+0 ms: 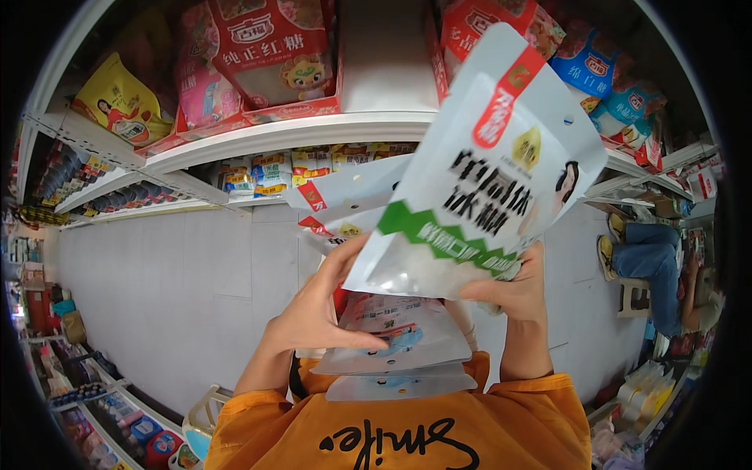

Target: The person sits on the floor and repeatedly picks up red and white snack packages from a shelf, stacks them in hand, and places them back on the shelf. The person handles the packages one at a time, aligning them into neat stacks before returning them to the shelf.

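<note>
My right hand (517, 288) grips the lower right of a white stand-up pouch of rock sugar (482, 176). The pouch is tilted, with a red strip, a green zigzag band and a clear window at its bottom. My left hand (317, 311) is at its lower left corner, thumb spread apart; its fingertips are hidden behind the pouch. Below that thumb, more pale pouches (405, 364) lie stacked against my orange shirt. Further similar pouches (346, 200) stick out behind the raised one, partly covered by it.
Ahead, a white shelf (388, 117) carries red sugar bags (276, 53), a yellow pouch (126, 106) and blue sugar bags (587, 64). Small packets (311, 164) fill the lower level. At right, a person in jeans (652, 258) sits by a stool (634, 298). A chair (205, 411) stands lower left.
</note>
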A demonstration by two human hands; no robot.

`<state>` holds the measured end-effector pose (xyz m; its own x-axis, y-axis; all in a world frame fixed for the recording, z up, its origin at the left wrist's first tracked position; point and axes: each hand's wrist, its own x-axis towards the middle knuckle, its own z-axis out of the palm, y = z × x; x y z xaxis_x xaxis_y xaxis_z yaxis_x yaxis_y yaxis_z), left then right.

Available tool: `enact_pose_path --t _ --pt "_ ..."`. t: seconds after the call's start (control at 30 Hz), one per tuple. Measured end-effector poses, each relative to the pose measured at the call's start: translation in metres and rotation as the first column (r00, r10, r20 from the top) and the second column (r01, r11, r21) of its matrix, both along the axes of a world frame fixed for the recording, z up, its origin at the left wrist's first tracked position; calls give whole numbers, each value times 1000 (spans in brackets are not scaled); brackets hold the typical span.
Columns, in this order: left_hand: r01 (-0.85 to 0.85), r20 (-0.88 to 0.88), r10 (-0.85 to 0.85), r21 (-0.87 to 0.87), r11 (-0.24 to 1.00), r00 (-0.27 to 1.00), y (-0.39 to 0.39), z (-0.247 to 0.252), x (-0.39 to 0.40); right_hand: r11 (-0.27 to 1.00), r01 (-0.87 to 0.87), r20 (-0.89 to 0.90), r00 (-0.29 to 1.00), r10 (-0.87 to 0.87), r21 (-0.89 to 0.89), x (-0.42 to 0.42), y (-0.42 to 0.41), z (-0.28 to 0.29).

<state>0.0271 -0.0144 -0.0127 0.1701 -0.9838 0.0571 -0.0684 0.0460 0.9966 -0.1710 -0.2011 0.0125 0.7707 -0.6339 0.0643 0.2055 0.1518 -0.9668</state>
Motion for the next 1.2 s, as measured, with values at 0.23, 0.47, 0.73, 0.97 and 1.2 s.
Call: enact_pose_path --t 0.23,0.47,0.73,0.97,1.2 --pt "-166 18 169 -104 981 985 17 0 8 763 -164 -159 984 81 -625 23 6 1" --pt "-213 214 224 -71 974 951 15 -7 11 604 -170 -269 960 -76 -778 16 5 -4" --pt "-114 307 128 -61 992 943 12 6 13 648 -168 -254 966 -42 -743 14 7 -2" --pt "-505 380 517 -140 852 767 15 -9 3 592 -142 -267 955 -129 -793 21 11 -9" --pt "-576 357 564 -84 813 744 13 -23 -3 587 -136 -292 939 -179 -798 24 13 -11"
